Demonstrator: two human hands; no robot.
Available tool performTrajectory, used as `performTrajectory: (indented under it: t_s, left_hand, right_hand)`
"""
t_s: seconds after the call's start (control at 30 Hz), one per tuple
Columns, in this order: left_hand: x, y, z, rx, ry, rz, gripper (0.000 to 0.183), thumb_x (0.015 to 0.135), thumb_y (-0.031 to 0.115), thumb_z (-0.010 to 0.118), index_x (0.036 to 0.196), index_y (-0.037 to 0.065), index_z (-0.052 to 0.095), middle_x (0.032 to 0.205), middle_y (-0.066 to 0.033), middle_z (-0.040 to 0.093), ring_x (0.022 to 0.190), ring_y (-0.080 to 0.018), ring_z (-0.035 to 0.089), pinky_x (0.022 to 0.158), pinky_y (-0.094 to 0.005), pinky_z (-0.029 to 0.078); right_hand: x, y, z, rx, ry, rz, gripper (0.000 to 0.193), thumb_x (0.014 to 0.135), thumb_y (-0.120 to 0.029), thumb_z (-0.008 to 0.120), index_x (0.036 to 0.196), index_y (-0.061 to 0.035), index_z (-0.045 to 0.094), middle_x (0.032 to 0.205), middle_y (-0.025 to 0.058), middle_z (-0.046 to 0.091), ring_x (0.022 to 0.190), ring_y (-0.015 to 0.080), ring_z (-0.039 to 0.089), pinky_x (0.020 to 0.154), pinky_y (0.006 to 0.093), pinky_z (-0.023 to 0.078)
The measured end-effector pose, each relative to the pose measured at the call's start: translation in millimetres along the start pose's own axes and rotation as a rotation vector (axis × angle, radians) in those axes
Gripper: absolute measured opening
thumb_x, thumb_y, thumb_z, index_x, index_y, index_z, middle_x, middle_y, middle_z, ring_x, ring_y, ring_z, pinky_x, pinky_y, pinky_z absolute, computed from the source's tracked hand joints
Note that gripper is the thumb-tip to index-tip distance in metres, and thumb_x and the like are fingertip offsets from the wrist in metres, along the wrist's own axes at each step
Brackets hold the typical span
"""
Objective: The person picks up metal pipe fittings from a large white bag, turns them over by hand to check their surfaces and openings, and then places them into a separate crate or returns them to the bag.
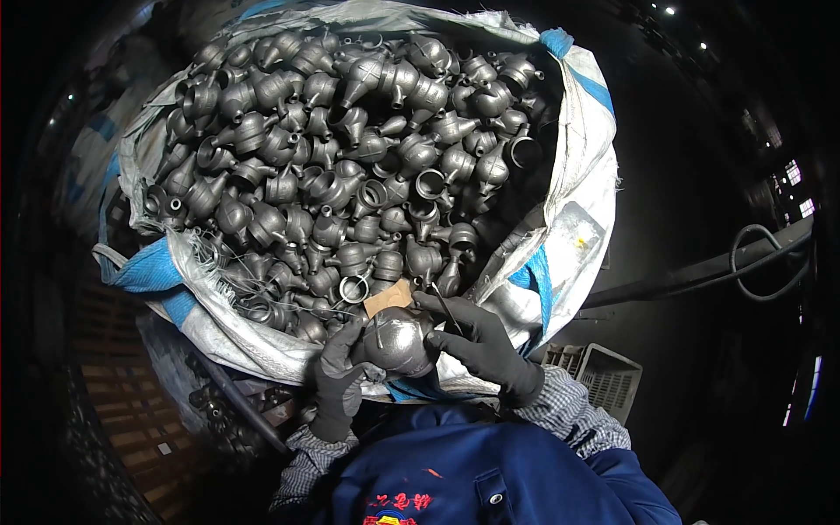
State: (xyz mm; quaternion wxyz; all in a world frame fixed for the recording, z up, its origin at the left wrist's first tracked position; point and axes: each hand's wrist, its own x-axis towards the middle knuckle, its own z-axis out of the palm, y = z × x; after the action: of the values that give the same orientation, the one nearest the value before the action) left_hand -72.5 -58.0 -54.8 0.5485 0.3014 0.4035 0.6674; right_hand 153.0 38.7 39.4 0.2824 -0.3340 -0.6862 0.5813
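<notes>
Just in front of my body, my left hand [337, 376], in a dark grey glove, holds the left side of a round dark-grey metal casting [400, 344]. The rounded, shiny surface of the casting faces up. My right hand [481, 337], gloved too, is closed at the casting's right side. A thin dark rod [447, 309] sticks out from among its fingers. At the right fingertips lies a small tan flat piece [388, 299], along the casting's far edge; I cannot tell its material or whether it is gripped.
A large white woven bulk bag [582, 131] with blue straps is heaped with similar metal castings [359, 175]. Its rolled rim passes under my hands. A grey plastic crate [604, 381] sits at lower right, a bar [682, 276] beyond it. Brown slatted structure [131, 394] stands at left.
</notes>
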Motion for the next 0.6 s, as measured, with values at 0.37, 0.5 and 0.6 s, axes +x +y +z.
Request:
performTrajectory:
  t_s: [0.37, 0.5, 0.6]
  left_hand:
    - [-8.7, 17.8, -3.5, -0.077, 0.150, 0.017, 0.037, 0.085, 0.016, 0.072, 0.118, 0.004, 0.060, 0.108, -0.0062, 0.065, 0.072, -0.0096, 0.061, 0.051, -0.0191, 0.048]
    - [-15.1, 13.4, -9.4, -0.093, 0.263, 0.044, 0.034, 0.083, 0.016, 0.075, 0.112, 0.005, 0.062, 0.111, -0.0075, 0.066, 0.073, -0.0100, 0.062, 0.052, -0.0192, 0.049]
    - [-21.7, 17.1, -13.8, -0.061, 0.343, 0.075, 0.026, 0.084, 0.011, 0.072, 0.108, 0.005, 0.062, 0.107, -0.0077, 0.066, 0.073, -0.0119, 0.062, 0.058, -0.0217, 0.051]
  right_hand:
    - [6.3, 1.4, 15.8, 0.027, -0.010, 0.171, 0.047, 0.096, -0.012, 0.055, 0.142, -0.0080, 0.045, 0.111, 0.0060, 0.065, 0.078, 0.0071, 0.058, 0.067, 0.0220, 0.047]
    - [9.7, -4.8, 19.7, 0.148, -0.060, 0.316, 0.044, 0.097, -0.017, 0.054, 0.140, -0.0105, 0.048, 0.099, 0.0033, 0.066, 0.065, 0.0053, 0.058, 0.052, 0.0194, 0.044]
    - [11.9, 2.1, 21.4, 0.233, -0.152, 0.279, 0.043, 0.097, -0.021, 0.055, 0.137, -0.0090, 0.051, 0.095, 0.0034, 0.068, 0.071, 0.0068, 0.062, 0.052, 0.0196, 0.046]
